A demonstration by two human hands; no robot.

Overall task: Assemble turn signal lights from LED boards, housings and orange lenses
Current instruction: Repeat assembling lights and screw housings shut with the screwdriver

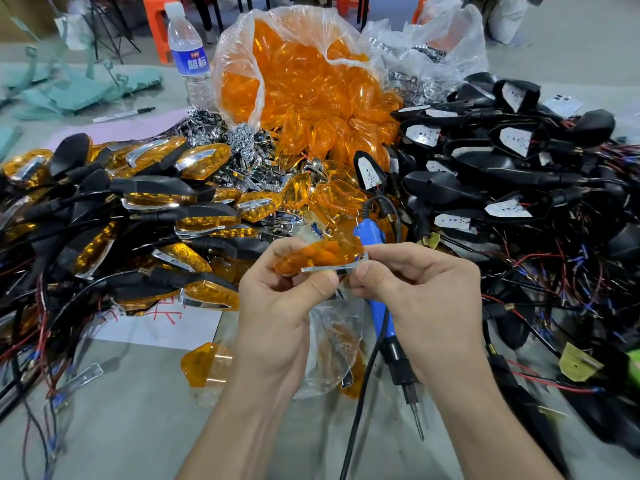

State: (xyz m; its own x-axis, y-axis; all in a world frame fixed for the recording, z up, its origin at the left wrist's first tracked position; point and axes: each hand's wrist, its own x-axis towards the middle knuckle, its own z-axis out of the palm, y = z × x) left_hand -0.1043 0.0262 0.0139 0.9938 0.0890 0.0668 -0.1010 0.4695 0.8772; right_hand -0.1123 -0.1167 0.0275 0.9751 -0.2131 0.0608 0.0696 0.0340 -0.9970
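Both hands hold one orange lens (320, 254) with a chrome trim strip (332, 269) along its lower edge, in mid-air at the centre. My left hand (277, 303) pinches the lens's left end between thumb and fingers. My right hand (412, 292) pinches the right end by the chrome strip. A clear bag of orange lenses (304, 84) stands behind. Black housings with white LED boards (512, 140) and red wires lie heaped at the right. Finished lights (138, 202) with orange lenses are piled at the left.
A blue-handled soldering iron (381, 313) lies under my right hand, tip toward me, its black cord trailing down. A loose orange lens (206, 365) and a small clear bag (332, 344) lie on the table. A water bottle (190, 53), a marker (123, 114) and chrome reflectors (242, 140) sit farther back.
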